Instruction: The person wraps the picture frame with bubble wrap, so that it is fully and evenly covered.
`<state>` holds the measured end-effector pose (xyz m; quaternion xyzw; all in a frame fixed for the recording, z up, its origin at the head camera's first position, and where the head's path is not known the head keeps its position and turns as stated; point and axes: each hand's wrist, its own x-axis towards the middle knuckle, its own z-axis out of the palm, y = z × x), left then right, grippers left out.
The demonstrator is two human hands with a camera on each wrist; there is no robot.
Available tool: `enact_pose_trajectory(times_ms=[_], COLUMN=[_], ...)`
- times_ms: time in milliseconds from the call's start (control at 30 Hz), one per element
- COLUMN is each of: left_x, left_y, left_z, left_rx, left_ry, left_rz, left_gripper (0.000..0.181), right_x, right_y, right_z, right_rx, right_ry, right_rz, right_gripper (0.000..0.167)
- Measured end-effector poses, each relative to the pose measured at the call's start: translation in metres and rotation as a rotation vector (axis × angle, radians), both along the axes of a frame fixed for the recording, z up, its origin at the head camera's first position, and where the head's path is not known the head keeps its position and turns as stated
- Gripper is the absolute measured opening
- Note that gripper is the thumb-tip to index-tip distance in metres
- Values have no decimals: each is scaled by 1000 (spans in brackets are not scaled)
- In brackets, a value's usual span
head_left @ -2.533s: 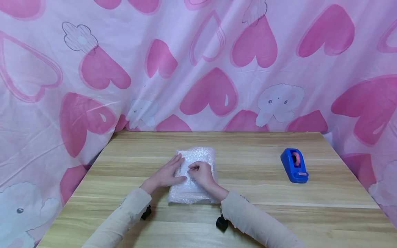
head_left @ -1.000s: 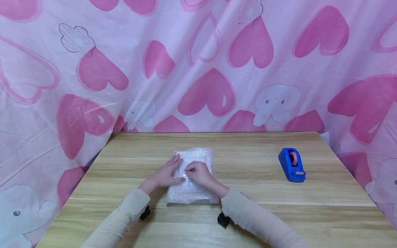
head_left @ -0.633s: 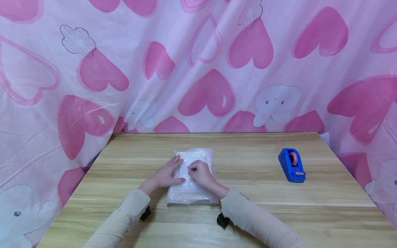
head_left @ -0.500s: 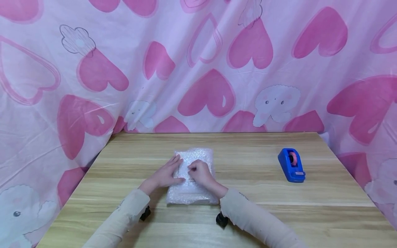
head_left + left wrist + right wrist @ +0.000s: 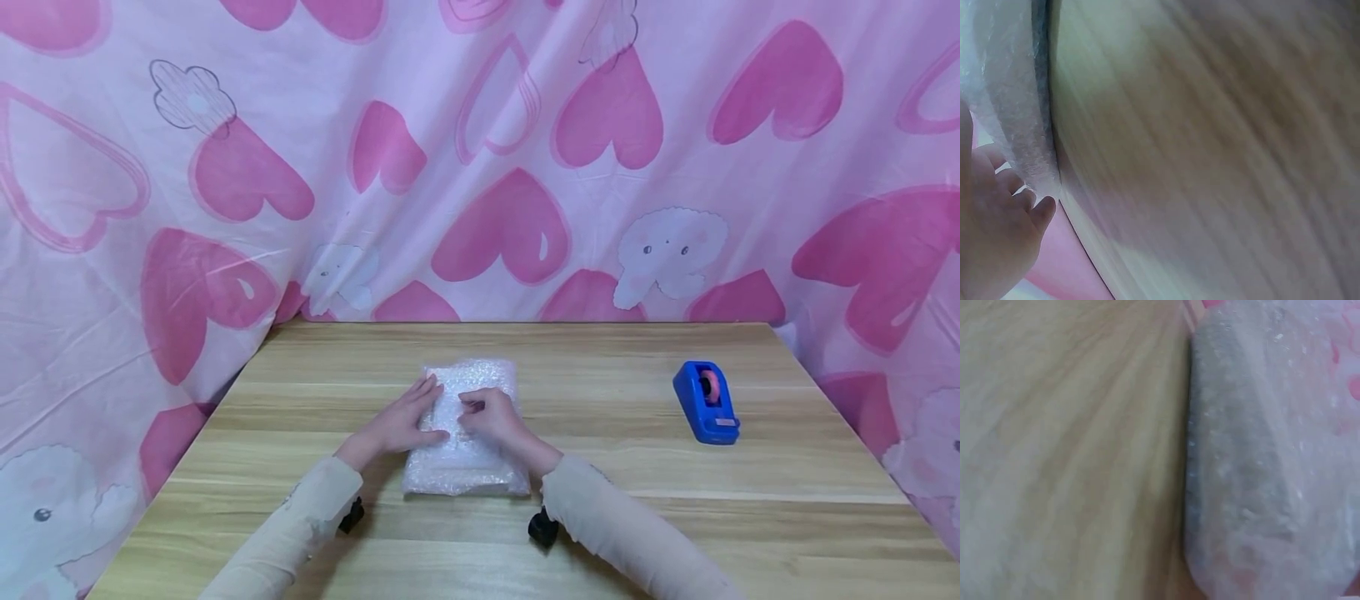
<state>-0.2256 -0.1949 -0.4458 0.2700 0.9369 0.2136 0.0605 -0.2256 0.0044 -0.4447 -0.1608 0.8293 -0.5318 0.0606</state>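
A flat rectangular package in clear bubble wrap (image 5: 480, 373) lies on the wooden table, in front of the person. My left hand (image 5: 397, 423) rests on its left side, fingers extended and thumb spread. In the left wrist view, part of that hand (image 5: 1000, 225) shows beside the wrap (image 5: 1016, 100). Over the middle of the package is my right hand (image 5: 498, 423), its fingers bent and a small gap between thumb and forefinger. Whether anything thin is pinched there cannot be made out. The right wrist view shows the package's side (image 5: 1241, 456), without the hand.
A blue tape dispenser (image 5: 707, 404) with a pink roll stands on the right part of the wooden table (image 5: 600, 475). Behind and at both sides hangs a pink curtain (image 5: 495, 100) with hearts. Black wrist devices (image 5: 543, 529) sit under the sleeves.
My right hand has shifted slightly rightward over the package, and its thumb and forefinger have parted a little. The left hand and the package keep their places.
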Motion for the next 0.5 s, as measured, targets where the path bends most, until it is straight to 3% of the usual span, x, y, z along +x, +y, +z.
enact_pose_trajectory(times_ms=[133, 300, 500], left_x=[-1, -3, -2], left_y=[0, -1, -1], left_z=[4, 8, 9], left_rx=[-13, 30, 25], left_ry=[-55, -125, -135], left_rz=[-20, -43, -42], left_gripper=[83, 79, 78], right_x=[-4, -6, -8], right_y=[7, 12, 11], right_z=[0, -2, -5], right_rx=[43, 62, 98], right_ry=[71, 121, 200], right_rz=[81, 153, 207], right_gripper=[29, 27, 28])
